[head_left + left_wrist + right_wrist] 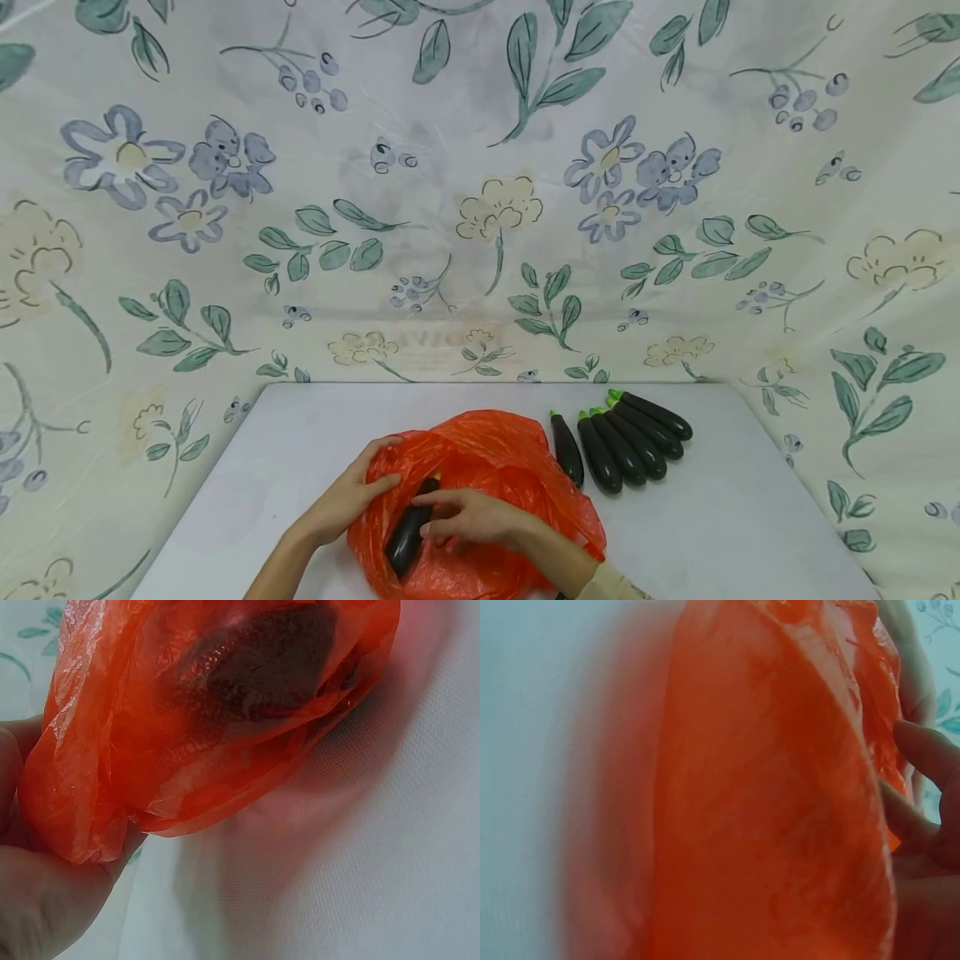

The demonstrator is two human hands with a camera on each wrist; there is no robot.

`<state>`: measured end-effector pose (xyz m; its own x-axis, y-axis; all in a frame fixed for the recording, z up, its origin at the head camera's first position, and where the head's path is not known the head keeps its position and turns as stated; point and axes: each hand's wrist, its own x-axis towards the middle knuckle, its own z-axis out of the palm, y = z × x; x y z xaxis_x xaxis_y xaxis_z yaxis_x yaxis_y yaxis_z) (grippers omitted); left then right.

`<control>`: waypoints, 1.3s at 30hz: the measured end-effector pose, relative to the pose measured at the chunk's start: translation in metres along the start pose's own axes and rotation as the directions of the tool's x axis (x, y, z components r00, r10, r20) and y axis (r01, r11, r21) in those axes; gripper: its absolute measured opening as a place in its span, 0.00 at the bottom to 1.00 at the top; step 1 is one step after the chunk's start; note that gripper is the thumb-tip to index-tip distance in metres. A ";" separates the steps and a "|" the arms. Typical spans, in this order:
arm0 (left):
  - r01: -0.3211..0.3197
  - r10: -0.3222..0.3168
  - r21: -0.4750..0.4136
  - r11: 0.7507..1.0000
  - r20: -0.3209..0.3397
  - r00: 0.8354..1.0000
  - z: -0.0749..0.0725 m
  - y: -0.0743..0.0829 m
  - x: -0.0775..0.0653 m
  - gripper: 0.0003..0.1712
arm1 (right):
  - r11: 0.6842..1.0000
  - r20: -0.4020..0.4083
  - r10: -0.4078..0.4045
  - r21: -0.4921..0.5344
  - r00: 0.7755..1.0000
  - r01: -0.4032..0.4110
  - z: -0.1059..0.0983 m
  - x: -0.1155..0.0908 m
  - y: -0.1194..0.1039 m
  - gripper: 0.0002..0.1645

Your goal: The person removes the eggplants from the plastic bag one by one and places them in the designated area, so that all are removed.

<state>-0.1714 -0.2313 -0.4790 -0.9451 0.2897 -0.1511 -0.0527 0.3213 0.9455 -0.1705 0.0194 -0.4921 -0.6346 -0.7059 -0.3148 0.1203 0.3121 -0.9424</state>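
Observation:
A crinkled red plastic bag (495,442) lies with its mouth facing up. My left hand (341,504) grips its left rim, thumb inside and fingers outside; in the left wrist view, the same hand (52,892) holds the film (82,802). A dark eggplant (406,537) lies slanted inside the bag and shows through the film in the left wrist view. Over the bag's opening, my right hand (472,517) reaches in, its fingertips at the eggplant's side. In the right wrist view, that hand's thumb and finger (926,754) are spread apart, partly hidden by the bag.
Right of the bag, a single eggplant (567,450) lies beside a fanned row of several more eggplants (633,437) with green stems. Everything rests on a white table (720,517). A flower-patterned cloth (480,275) hangs behind it. A small dark thing shows below the right forearm.

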 end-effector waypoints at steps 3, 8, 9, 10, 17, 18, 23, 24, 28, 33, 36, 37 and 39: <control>-0.001 0.001 -0.002 1.000 0.003 1.000 -0.001 0.000 -0.001 0.33 | 1.000 0.004 -0.005 -0.005 1.000 0.005 0.000 0.000 0.001 0.25; -0.001 0.001 0.009 1.000 -0.018 1.000 -0.003 0.000 -0.002 0.33 | 0.998 -0.017 -0.017 0.060 1.000 0.018 -0.003 -0.002 0.002 0.20; 0.000 0.000 0.009 1.000 -0.023 1.000 -0.003 0.000 -0.002 0.33 | 0.997 -0.026 -0.021 0.074 0.999 0.023 -0.004 -0.003 0.002 0.20; 0.000 0.001 0.010 1.000 -0.027 1.000 -0.004 0.000 -0.002 0.33 | 0.996 -0.033 -0.026 0.087 0.999 0.029 -0.004 -0.003 0.002 0.19; -0.006 0.006 0.005 1.000 -0.021 1.000 -0.006 0.000 -0.002 0.33 | 0.991 -0.068 -0.055 0.116 0.996 0.063 -0.010 -0.006 0.004 0.17; -0.001 0.001 0.010 1.000 -0.029 1.000 -0.007 -0.001 -0.003 0.33 | 0.991 -0.071 -0.058 0.118 0.996 0.066 -0.011 -0.006 0.004 0.17; 0.009 -0.007 0.032 0.999 -0.060 0.998 -0.009 -0.002 -0.003 0.32 | 0.987 -0.088 -0.079 0.135 0.993 0.090 -0.013 -0.005 0.007 0.18; 0.007 -0.005 0.036 0.999 -0.061 0.998 -0.010 -0.002 -0.003 0.32 | 0.986 -0.094 -0.083 0.134 0.992 0.095 -0.014 -0.005 0.007 0.18; -0.010 0.013 0.058 0.998 -0.055 0.998 -0.012 -0.003 -0.001 0.30 | 0.987 -0.123 -0.090 0.121 0.988 0.105 -0.016 -0.006 0.005 0.18; -0.021 0.025 0.075 0.997 -0.057 0.998 -0.014 -0.003 0.000 0.29 | 0.989 -0.139 -0.093 0.104 0.986 0.108 -0.019 -0.008 0.002 0.18; -0.021 0.026 0.078 0.997 -0.060 0.998 -0.014 -0.003 0.000 0.28 | 0.988 -0.144 -0.102 0.105 0.984 0.117 -0.021 -0.009 0.004 0.18; -0.022 0.027 0.081 0.996 -0.059 0.998 -0.014 -0.003 0.000 0.28 | 0.987 -0.146 -0.104 0.104 0.984 0.120 -0.021 -0.009 0.004 0.18; -0.022 0.027 0.083 0.996 -0.059 0.998 -0.014 -0.003 0.000 0.28 | 0.987 -0.151 -0.107 0.102 0.983 0.123 -0.022 -0.009 0.005 0.18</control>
<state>-0.1759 -0.2448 -0.4776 -0.9635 0.2449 -0.1082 -0.0046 0.3888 0.9213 -0.1811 0.0420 -0.4917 -0.7519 -0.6309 -0.1915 0.1187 0.1562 -0.9806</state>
